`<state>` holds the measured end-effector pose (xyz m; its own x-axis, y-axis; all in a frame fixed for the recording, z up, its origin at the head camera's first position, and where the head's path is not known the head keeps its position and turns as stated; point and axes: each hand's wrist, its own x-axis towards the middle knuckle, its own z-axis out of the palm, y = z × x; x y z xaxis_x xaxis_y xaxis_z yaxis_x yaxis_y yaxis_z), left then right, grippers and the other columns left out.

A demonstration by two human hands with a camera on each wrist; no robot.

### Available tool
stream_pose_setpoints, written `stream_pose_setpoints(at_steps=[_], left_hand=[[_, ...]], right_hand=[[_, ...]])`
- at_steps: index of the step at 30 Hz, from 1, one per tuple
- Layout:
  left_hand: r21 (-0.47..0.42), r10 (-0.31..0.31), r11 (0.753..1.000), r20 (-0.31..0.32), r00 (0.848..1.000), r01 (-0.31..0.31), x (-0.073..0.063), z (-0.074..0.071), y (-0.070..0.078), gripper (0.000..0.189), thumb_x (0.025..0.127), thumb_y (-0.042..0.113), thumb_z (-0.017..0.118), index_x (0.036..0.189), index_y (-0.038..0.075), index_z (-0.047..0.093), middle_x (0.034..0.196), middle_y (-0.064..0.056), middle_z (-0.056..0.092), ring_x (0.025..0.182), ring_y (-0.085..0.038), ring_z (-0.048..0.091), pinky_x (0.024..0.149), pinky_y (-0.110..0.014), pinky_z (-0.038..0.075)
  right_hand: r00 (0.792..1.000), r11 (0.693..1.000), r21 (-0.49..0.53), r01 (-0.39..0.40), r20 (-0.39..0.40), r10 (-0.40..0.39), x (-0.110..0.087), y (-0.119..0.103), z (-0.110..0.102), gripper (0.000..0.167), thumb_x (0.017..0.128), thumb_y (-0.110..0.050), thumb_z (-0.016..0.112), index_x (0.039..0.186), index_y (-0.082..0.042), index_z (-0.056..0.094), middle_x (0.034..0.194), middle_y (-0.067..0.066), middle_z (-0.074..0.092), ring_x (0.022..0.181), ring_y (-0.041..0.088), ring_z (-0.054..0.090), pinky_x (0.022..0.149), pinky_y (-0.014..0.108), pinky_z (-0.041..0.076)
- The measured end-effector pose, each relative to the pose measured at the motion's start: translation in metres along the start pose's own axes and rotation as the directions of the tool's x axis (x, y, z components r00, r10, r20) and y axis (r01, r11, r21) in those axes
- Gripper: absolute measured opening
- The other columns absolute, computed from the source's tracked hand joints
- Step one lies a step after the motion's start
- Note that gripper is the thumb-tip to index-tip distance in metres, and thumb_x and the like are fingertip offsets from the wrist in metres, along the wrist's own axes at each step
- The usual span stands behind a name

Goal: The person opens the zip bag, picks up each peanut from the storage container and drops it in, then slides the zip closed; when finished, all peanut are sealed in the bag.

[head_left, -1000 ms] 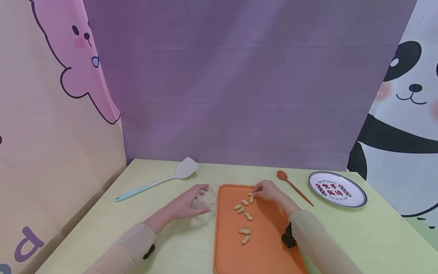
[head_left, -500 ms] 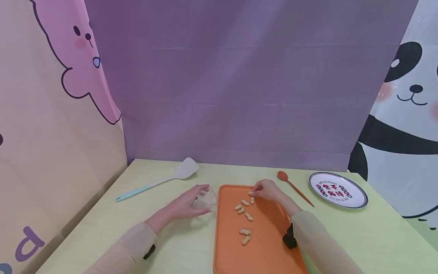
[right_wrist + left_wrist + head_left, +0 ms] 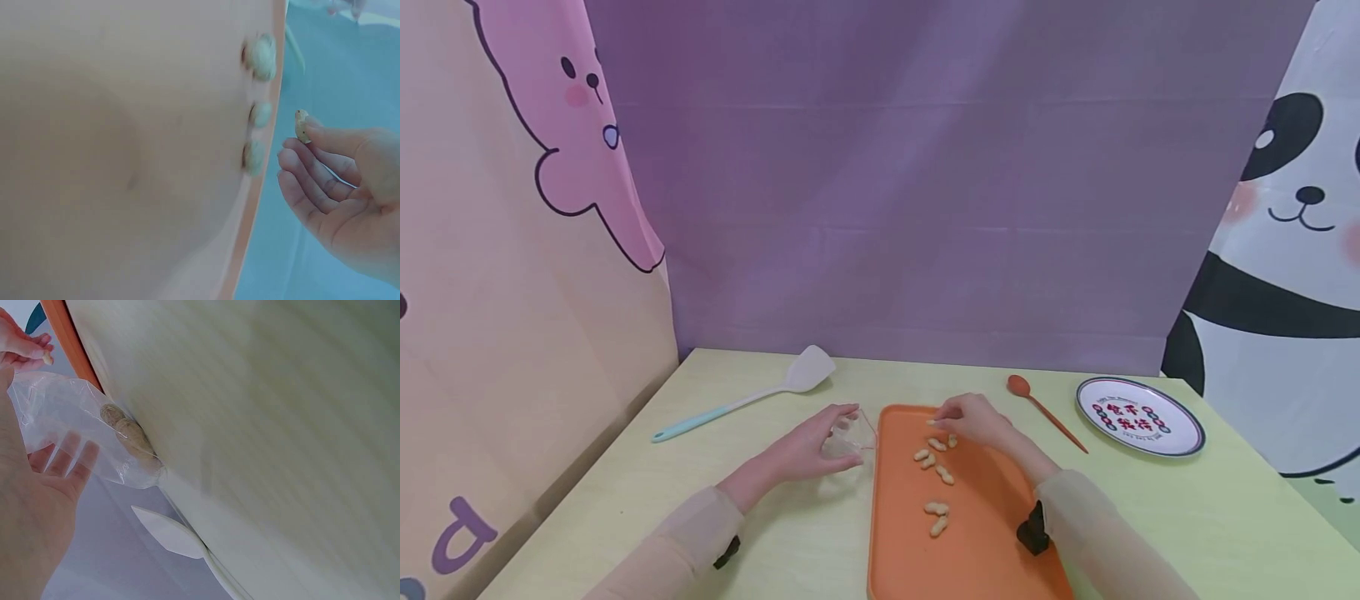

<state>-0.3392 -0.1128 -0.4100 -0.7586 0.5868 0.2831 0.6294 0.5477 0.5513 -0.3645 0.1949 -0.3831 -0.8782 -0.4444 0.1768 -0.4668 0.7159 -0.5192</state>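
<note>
My left hand [image 3: 808, 446] holds a clear plastic bag [image 3: 69, 409] by its mouth, beside the left edge of the orange tray [image 3: 977, 542]. At the bottom of the bag lies a peanut [image 3: 132, 436], low over the table, and the fingers show through the film. Between thumb and forefinger my right hand [image 3: 976, 419] pinches another peanut [image 3: 302, 126], raised above the tray's far end. Several unshelled peanuts [image 3: 937, 507] lie scattered on the tray below and nearer the front.
Behind the left hand is a white spatula [image 3: 808, 369] with a light blue handle. To the right of the tray lie a reddish-brown spoon [image 3: 1019, 385] and a white plate [image 3: 1105, 433] with red lettering. A purple curtain [image 3: 910, 208] hangs along the table's back edge.
My right hand has lifted a peanut from the far end of the tray and moved it left towards the bag. The left hand and bag stay in place.
</note>
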Motion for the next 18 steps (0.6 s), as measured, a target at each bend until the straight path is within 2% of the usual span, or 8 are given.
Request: stream_pose_setpoints(at_steps=[10, 15, 18], left_hand=[[0.007, 0.006, 1.0, -0.009, 1.0, -0.006, 0.001, 0.001, 0.0, 0.077, 0.083, 0.042, 0.069, 0.143, 0.012, 0.033, 0.136, -0.002, 0.049, 0.121, -0.017, 0.051, 0.101, -0.038, 0.043], [-0.001, 0.002, 1.0, -0.001, 1.0, -0.002, 0.0, 0.0, 0.0, 0.078, 0.083, 0.044, 0.068, 0.144, 0.011, 0.032, 0.136, -0.002, 0.048, 0.12, -0.017, 0.052, 0.101, -0.038, 0.043], [0.004, 0.001, 1.0, 0.004, 1.0, -0.001, 0.0, 0.0, 0.001, 0.078, 0.083, 0.045, 0.068, 0.144, 0.012, 0.032, 0.136, -0.002, 0.048, 0.12, -0.017, 0.051, 0.101, -0.038, 0.043]], right_hand=[[0.996, 0.993, 0.107, 0.051, 0.061, -0.058, -0.003, -0.036, 0.01, 0.025, 0.092, -0.026, 0.06, 0.097, -0.004, 0.069, 0.09, 0.012, 0.069, 0.07, 0.025, 0.062, 0.062, 0.027, 0.048], [0.992, 0.989, 0.11, 0.101, 0.067, -0.108, -0.003, -0.054, 0.015, 0.026, 0.093, -0.027, 0.059, 0.099, -0.005, 0.069, 0.095, 0.011, 0.07, 0.082, 0.027, 0.066, 0.07, 0.028, 0.051], [0.987, 0.984, 0.11, 0.142, 0.059, -0.149, -0.002, -0.064, 0.018, 0.023, 0.092, -0.025, 0.06, 0.098, -0.005, 0.07, 0.091, 0.009, 0.07, 0.077, 0.023, 0.064, 0.067, 0.025, 0.05]])
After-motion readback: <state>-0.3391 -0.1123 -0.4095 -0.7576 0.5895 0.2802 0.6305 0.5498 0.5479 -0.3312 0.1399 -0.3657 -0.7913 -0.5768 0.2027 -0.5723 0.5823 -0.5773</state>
